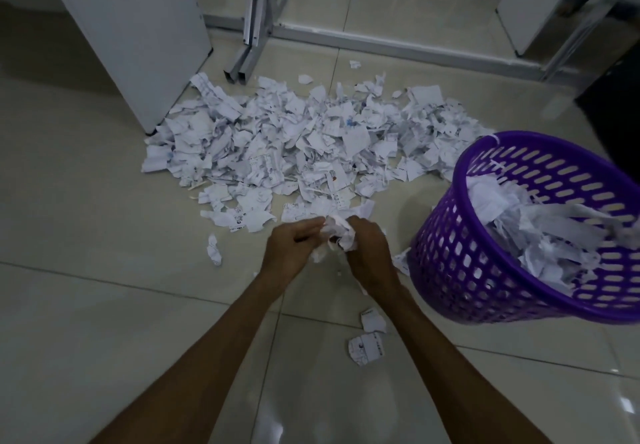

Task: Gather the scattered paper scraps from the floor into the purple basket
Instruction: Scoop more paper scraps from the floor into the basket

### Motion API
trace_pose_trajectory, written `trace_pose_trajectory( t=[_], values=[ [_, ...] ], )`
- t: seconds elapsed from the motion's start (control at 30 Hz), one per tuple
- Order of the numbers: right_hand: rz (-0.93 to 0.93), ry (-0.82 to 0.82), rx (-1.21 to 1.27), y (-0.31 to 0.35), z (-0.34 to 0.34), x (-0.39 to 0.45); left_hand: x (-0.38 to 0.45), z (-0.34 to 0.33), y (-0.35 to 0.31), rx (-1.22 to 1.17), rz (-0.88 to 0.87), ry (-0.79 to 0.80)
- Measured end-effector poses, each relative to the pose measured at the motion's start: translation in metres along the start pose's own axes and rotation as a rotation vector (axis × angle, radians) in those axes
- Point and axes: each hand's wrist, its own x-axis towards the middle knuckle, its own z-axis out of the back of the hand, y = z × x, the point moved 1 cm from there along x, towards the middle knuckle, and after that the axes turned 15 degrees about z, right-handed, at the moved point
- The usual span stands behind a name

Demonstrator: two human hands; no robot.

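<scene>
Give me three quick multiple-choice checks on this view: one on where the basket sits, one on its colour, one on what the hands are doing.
1. Where is the basket?
A. Right of the hands
B. Left of the hands
C. Behind the cabinet

2. What colour is it?
A. Green
B. Purple
C. Red

3. What are the left hand and right hand doing?
A. Resting flat on the floor
B. Lifting the basket
C. Holding a clump of scraps together

Answers:
1 A: it stands at the right edge of the view.
2 B: its slotted wall is purple.
3 C: both sets of fingers curl around crumpled paper between them.
</scene>
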Motion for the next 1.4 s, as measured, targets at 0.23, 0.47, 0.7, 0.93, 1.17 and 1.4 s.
trace_pose_trajectory(
  t=[0.23,0.47,0.7,0.93,1.17,1.4],
  values=[
    [-0.047,-0.108,0.080,0.019,0.064,0.041,-0.005,0.004,-0.067,-0.075,-0.071,0.085],
    [0.031,-0.207,0.105,0.049,0.090,0.061,-0.019,0.015,-0.104,-0.134,-0.182,0.026],
    [0.043,-0.243,0.107,0.074,0.144,0.088,-0.038,0.020,-0.159,-0.181,-0.269,0.018],
    [0.003,-0.305,0.021,0.069,0.224,0.083,-0.059,-0.023,-0.214,-0.200,-0.344,0.117],
    [-0.180,-0.268,-0.027,0.023,0.264,0.033,-0.069,-0.094,-0.212,-0.133,-0.220,0.252],
    [-0.292,-0.187,-0.053,-0.008,0.278,0.002,-0.066,-0.110,-0.193,-0.085,-0.177,0.309]
  ],
)
